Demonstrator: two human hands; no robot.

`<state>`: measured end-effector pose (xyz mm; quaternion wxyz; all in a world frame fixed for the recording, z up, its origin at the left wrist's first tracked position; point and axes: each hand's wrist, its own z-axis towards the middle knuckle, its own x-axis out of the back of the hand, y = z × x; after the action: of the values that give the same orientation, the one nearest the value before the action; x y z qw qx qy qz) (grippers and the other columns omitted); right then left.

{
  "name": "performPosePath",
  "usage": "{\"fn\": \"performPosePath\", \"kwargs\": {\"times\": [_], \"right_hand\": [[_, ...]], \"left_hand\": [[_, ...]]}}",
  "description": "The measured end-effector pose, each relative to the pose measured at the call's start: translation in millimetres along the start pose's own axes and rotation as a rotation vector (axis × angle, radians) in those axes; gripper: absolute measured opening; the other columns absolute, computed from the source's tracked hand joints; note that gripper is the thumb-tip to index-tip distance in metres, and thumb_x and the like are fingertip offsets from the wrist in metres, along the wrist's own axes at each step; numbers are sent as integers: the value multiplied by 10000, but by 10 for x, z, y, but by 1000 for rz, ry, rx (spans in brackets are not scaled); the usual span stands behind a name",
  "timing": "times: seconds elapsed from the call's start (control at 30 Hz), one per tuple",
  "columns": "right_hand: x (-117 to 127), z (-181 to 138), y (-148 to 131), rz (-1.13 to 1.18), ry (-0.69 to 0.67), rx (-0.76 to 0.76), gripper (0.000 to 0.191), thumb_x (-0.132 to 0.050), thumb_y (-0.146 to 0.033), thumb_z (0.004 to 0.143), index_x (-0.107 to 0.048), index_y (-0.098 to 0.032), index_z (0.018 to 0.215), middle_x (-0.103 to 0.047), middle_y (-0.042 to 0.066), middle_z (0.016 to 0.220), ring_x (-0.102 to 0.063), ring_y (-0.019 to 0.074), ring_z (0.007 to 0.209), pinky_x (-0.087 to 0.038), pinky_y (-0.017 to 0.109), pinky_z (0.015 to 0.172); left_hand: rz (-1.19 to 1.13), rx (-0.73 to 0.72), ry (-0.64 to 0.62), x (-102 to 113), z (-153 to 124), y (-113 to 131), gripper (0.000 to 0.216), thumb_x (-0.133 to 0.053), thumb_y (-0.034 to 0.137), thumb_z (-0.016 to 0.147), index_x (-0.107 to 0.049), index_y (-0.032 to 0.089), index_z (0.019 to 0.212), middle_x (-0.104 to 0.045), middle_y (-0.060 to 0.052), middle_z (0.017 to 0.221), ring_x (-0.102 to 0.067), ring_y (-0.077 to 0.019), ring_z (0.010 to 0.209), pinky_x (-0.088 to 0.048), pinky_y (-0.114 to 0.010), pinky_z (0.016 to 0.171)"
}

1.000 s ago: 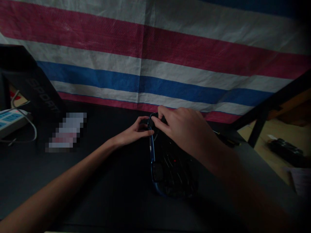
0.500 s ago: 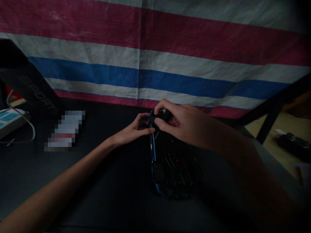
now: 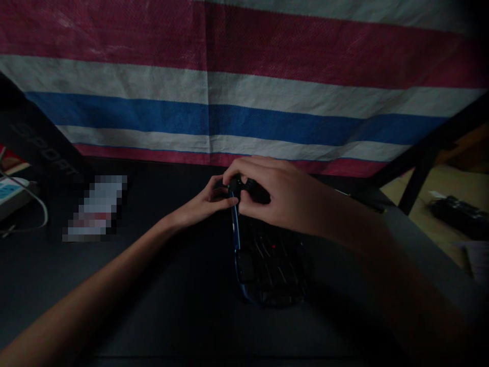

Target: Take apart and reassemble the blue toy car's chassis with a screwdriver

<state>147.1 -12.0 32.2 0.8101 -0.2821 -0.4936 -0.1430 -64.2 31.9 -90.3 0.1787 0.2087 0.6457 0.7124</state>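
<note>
Wheel (image 3: 234, 185) handling — right hand (image 3: 273, 191) pinching it, left hand (image 3: 208, 201) clasping overturned toy car (image 3: 272, 265); next move likely needs steady bracing.

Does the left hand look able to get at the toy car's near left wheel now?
Probably yes: the near left wheel is uncovered, and nothing visible blocks the left hand, at the far end of the toy car.

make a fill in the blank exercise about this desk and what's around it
The left hand is at the edge of a car showing a small ____ light.
The box bears the word ____.
The striped sheet is red, white and ____.
The power strip lies on the person's ____ side.

Missing words: red; SPORT; blue; left.
</note>
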Motion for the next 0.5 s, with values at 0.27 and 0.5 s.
{"fn": "performPosePath", "kwargs": {"times": [0.27,0.5], "right_hand": [[-48,-7,8,-46,55,-37,91,-571,-205,953,-629,-197,1024,-711,27,981,-643,172,884,-411,292,794],[-50,-11,41,-140,89,-171,118,-551,-241,1003,-638,-195,938,-662,14,777,-598,161,696,-370,313,688]], "left_hand": [[-10,28,-1,-22,-18,58,730,-764,410,871,-381,220,1463,-637,-113,1261,-532,-328,1343,-350,-546,1198],[-49,60,-6,-33,-19,43,711,-780,388,870,-398,228,1447,-630,-126,1306,-582,-317,1290,-351,-558,1191]]}}
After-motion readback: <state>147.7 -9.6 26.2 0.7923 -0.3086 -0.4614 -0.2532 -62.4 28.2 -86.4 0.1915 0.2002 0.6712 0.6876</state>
